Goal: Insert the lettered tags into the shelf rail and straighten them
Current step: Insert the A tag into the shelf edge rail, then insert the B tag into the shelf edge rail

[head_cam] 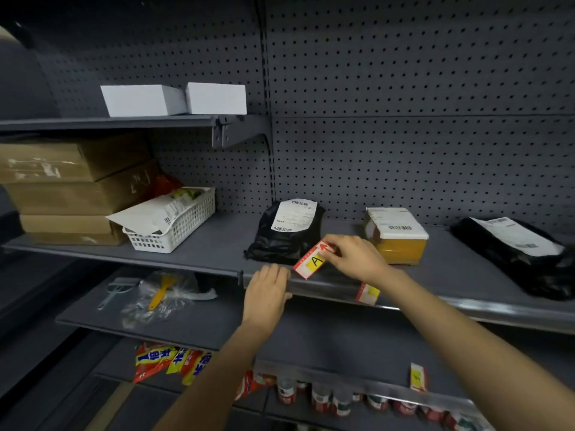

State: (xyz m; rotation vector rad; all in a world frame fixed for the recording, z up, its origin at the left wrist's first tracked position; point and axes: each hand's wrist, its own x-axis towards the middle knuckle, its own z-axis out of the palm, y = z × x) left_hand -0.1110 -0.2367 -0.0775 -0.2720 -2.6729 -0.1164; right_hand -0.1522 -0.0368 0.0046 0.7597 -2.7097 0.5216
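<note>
One tag (367, 293) already sits, crooked, in the shelf rail (326, 289). The "A" tag (313, 261), pinched in the right hand (354, 259), hovers tilted just above, uninserted. The left hand (267, 293) rests straight-fingered on the rail.

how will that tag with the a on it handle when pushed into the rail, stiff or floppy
Probably fairly stiff: the A tag juts out flat though the right hand pinches only its upper end. Likely very light, since that pinch carries it. Being thin, it may bow if forced into the shelf rail.
</note>
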